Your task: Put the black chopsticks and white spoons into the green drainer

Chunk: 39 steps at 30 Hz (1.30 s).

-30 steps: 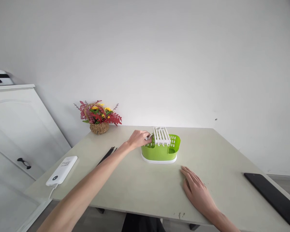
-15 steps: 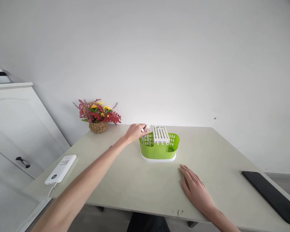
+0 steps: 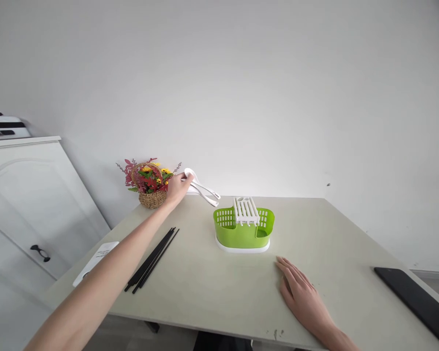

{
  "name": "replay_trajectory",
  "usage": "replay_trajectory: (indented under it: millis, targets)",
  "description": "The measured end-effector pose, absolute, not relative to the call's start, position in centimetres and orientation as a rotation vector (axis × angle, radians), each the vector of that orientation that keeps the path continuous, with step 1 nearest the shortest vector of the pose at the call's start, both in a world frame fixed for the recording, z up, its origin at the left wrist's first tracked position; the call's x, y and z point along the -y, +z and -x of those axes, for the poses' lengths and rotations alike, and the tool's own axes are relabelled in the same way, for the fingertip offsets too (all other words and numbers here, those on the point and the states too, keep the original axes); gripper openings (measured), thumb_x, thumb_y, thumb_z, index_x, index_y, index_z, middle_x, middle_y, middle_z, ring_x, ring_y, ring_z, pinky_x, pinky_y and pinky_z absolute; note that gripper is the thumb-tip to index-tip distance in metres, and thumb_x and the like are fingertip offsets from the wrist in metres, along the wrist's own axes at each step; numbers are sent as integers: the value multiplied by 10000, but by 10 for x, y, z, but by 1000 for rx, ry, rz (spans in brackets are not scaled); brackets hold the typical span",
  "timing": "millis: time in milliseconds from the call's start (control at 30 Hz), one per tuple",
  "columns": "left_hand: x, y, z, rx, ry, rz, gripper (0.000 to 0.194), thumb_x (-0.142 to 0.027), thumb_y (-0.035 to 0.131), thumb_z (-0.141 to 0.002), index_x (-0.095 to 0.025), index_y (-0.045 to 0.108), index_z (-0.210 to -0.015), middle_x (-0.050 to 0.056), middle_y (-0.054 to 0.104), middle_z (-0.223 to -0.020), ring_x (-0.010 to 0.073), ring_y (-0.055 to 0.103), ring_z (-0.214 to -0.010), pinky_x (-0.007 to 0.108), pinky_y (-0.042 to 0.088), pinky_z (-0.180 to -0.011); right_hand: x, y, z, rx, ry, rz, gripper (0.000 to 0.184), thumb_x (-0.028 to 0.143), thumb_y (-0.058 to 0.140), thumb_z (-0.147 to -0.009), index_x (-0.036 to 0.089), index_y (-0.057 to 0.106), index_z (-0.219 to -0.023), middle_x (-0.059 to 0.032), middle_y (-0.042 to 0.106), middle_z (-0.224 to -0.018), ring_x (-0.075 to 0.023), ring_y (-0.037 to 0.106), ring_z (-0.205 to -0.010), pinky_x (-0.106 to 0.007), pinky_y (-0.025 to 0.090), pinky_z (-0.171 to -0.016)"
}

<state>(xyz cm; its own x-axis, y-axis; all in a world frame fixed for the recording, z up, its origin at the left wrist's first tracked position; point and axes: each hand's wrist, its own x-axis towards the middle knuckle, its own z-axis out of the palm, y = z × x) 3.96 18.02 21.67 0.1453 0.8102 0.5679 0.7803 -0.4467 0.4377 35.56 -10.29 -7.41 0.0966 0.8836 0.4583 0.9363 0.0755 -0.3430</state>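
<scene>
Lowest in the frame, right of centre, the right hand [image 3: 302,292] lies flat on the pale surface [image 3: 212,287], fingers together, its grip slack and holding nothing. A black slab [image 3: 413,307] lies at the lower right. At the lower left, black chopsticks [image 3: 155,258] lie loosely bunched at a slant, and a white power bank [image 3: 97,258] shows partly behind the left forearm [image 3: 106,273]. Near the centre stands the green cutlery caddy [image 3: 241,239], upright on its white base, a white slotted rack [image 3: 246,210] across its middle. Beyond its left end, the left hand [image 3: 178,188] has a narrow grip around at least two white soup spoons [image 3: 206,191], held near their bowls, in the air, handles slanting down to the right. Because the handles splay apart, a loosened pinch could let one spoon slip and drop. The flower basket [image 3: 152,200] sits just behind that hand, so a careless swing leftward could catch the blooms; whether they touch, I cannot tell.
</scene>
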Motion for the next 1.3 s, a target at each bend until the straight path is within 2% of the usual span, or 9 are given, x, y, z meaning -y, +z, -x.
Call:
replay_trajectory:
  millis: [133,400,533,733,833,967,1133,1200,1300]
  targets:
    - [-184,201,4,-1645,834,-2238,393,-469,444,-945,-148,666,-899,26,630,-621,179,601,-576,222,411,-478,104,-73,-356,1790,-100,1814,453,332,404,-1028,218,563,-1436,-72,552,-1552,-245,499,-1447,-474,457,-1178]
    - [-180,129,46,-1530,111,-2132,450,-620,610,-812,-192,569,-680,-16,513,-486,123,451,-395,213,313,-367,107,-75,-357,1792,-103,1826,460,348,402,-1029,227,549,-1448,-68,545,-1557,-247,500,-1444,-474,460,-1171]
    - [-181,104,51,-1544,-84,-2132,398,-570,656,-755,-205,549,-640,-32,475,-458,120,428,-390,217,307,-388,108,-77,-358,1792,-104,1816,456,341,408,-1024,234,553,-1443,-75,550,-1551,-258,508,-1437,-490,467,-1160]
    - [-173,92,54,-1583,-255,-2192,300,-477,665,-714,-216,585,-590,-12,519,-473,148,459,-415,258,341,-448,109,-79,-359,1800,-98,1813,455,356,403,-1025,232,546,-1438,-73,558,-1543,-261,508,-1437,-500,458,-1169]
    - [-168,88,52,-1618,-273,-2242,284,-472,665,-711,-220,624,-587,19,592,-530,186,545,-495,271,383,-495,109,-79,-360,1806,-107,1801,453,354,402,-1023,237,545,-1436,-77,564,-1536,-263,510,-1434,-501,453,-1171]
    - [-166,81,47,-1649,-255,-2308,271,-473,642,-750,-223,682,-655,62,715,-716,221,651,-648,272,447,-575,110,-78,-360,1808,-105,1803,460,352,398,-1022,233,534,-1444,-75,568,-1532,-260,502,-1440,-501,449,-1173]
    - [-167,69,42,-1680,-238,-2362,272,-452,618,-859,-225,748,-783,84,754,-844,242,715,-782,282,500,-671,112,-76,-360,1818,-101,1826,456,353,380,-1031,223,525,-1444,-76,557,-1543,-259,488,-1451,-499,441,-1178]
    - [-166,65,40,-1706,-237,-2372,271,-439,621,-927,-208,757,-886,87,755,-922,240,721,-853,305,535,-736,113,-76,-360,1823,-88,1828,460,355,380,-1032,225,521,-1451,-75,557,-1542,-258,481,-1456,-495,442,-1176]
    - [-164,59,33,-1762,-246,-2378,277,-403,632,-1010,-174,701,-1149,91,715,-1149,223,701,-992,391,585,-868,114,-75,-361,1826,-80,1833,468,357,381,-1031,233,511,-1463,-70,551,-1549,-257,474,-1462,-495,438,-1179]
